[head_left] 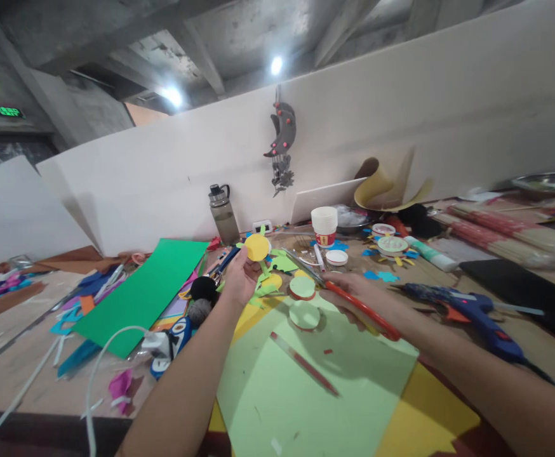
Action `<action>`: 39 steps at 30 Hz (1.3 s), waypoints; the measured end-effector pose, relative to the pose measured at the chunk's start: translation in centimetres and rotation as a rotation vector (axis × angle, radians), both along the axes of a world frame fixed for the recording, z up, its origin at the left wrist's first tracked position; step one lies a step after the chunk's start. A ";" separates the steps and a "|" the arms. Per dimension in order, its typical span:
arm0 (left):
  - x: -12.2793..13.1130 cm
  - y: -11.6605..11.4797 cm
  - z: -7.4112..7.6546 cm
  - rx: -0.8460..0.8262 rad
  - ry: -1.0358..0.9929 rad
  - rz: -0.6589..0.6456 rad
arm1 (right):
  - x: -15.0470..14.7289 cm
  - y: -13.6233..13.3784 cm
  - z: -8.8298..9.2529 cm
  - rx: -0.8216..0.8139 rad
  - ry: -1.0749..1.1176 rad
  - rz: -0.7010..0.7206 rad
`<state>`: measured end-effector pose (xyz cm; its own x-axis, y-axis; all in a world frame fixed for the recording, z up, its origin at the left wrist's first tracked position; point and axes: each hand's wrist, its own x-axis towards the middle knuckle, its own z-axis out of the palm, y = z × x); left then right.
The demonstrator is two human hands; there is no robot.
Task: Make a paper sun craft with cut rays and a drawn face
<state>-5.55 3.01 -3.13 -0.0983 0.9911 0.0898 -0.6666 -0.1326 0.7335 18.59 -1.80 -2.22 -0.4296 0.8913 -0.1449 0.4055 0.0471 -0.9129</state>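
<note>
Between the fingertips of my left hand is a yellow paper circle, with light green pieces showing at its edges. My right hand grips red-handled scissors, whose blades point up and left, apart from the circle. Under both hands lies a pale green sheet on top of yellow paper. Two round pale green-topped discs with red rims sit at its upper part. A reddish pen lies across the sheet.
A glue gun lies at the right, near bundled sticks. To the left are a green sheet and a plug with a white cable. Behind stand a water bottle and stacked paper cups, before a white partition.
</note>
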 end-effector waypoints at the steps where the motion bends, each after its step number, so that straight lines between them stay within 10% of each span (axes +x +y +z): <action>1: 0.0 0.0 0.0 0.000 0.000 -0.004 | -0.1 0.0 -0.1 -0.001 0.009 -0.013; 39: 1.7 -0.7 -0.3 0.024 -0.070 -0.033 | -0.7 0.2 -1.7 0.067 0.118 -0.019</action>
